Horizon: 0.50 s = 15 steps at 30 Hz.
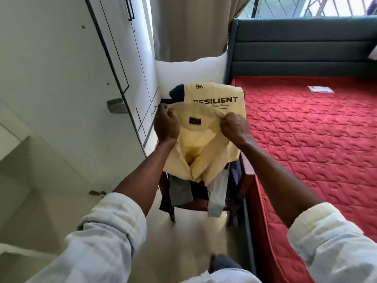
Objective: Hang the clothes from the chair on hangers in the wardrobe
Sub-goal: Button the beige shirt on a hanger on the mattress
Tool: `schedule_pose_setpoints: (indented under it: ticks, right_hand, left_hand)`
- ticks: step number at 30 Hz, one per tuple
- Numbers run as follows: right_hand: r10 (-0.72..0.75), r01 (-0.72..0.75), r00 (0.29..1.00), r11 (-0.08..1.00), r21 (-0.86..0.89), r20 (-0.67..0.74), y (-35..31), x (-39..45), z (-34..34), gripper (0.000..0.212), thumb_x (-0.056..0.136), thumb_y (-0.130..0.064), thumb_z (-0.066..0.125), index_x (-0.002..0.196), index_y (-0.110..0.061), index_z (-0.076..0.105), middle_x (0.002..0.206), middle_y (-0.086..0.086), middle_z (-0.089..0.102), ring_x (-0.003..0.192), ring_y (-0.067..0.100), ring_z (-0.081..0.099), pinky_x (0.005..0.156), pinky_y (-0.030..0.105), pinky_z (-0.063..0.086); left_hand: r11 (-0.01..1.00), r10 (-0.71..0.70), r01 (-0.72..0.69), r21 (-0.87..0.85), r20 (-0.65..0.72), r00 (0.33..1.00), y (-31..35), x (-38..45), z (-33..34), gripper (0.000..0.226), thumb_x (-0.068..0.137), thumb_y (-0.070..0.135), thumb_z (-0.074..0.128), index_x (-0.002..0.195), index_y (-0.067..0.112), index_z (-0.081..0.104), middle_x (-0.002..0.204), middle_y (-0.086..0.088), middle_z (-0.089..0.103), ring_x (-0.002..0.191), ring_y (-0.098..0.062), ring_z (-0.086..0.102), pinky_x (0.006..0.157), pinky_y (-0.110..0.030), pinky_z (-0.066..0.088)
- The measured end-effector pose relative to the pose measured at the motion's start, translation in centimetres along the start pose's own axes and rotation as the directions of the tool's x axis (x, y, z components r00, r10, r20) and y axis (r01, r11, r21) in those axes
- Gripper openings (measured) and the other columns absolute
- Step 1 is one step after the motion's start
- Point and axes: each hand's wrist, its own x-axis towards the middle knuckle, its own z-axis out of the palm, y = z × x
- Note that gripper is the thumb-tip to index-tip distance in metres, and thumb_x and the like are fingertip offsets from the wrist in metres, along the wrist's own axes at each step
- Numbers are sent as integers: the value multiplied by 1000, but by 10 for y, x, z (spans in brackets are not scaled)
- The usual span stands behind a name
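Above the wooden chair (171, 211), between the white wardrobe (67, 82) and the red mattress (318, 144), both hands hold up a pale yellow collared shirt (201, 152). The left hand (166, 126) and the right hand (234, 127) each pinch the collar at either end, spreading it wide. Behind it, a yellow "RESILIENT" T-shirt (220, 94) drapes over the chair back; grey and dark clothes (181, 193) lie piled on the seat.

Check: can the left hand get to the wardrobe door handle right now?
Probably not as is. The left hand and right hand both pinch the yellow shirt collar. The wardrobe door handle lies unobstructed to its left.
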Motion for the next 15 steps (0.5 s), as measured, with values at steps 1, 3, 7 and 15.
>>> schedule_pose_setpoints:
  ticks: [1,3,7,15]
  right_hand:
    - [-48,61,988,995,78,-148,-4,-14,-8,23,96,-16,45,103,-5,63,99,21,68,84,36,63,65,33,39]
    - [-116,155,939,983,95,-325,-8,-36,-22,24,97,-17,45,107,-6,63,99,21,66,83,38,64,64,33,37]
    - [-141,109,976,977,-186,-165,0,-77,-40,25,92,-12,46,101,-2,66,100,20,65,86,37,65,72,42,53]
    - [-141,124,983,982,-143,-115,69,-193,-77,35,91,-4,44,126,0,47,99,21,66,89,38,66,72,46,52]
  left_hand:
    - [997,33,-39,-66,-76,997,6,-12,-11,18,98,9,43,110,7,56,101,-9,66,93,-28,62,68,-26,35]
    - [995,54,-62,-74,-113,992,17,-32,-30,20,100,12,44,114,7,56,104,-10,69,93,-29,63,67,-24,33]
    - [936,16,-82,343,193,981,30,-64,-58,29,93,13,47,118,8,59,112,-18,67,104,-39,61,76,-35,42]
    - [907,213,-249,339,141,967,66,-198,-88,26,100,16,45,121,7,57,96,-18,71,90,-37,68,74,-40,52]
